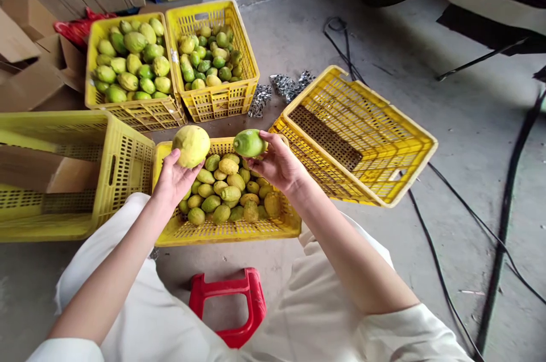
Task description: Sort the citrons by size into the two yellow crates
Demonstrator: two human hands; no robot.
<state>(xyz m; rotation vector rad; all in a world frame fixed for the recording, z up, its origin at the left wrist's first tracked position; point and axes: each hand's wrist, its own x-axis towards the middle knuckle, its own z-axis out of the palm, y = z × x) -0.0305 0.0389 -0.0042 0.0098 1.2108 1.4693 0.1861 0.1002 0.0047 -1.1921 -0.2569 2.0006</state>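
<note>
Nearest, at 6 o'clock of the near crate [256, 233], stands a red stool [256, 304]. My left grip [176, 181] is curled round a yellow fruit [191, 146] toward that crate's 11 o'clock; my right grip [279, 163] grasps a green fruit [248, 144] between thumb and fingers toward 1 o'clock — both raised, the two fruits apart. Below them, loose fruits [230, 194] lie inside the near crate. At 9 o'clock the left crate [102, 174] contains cardboard [51, 171]; at 2 o'clock sits the right crate [326, 161]. Farthest, the far-left crate [140, 105] at 11 o'clock and the far-middle crate [219, 95] at 12 are well stocked. I judge the handling partway — two fruits not yet set down, many left beneath.
</note>
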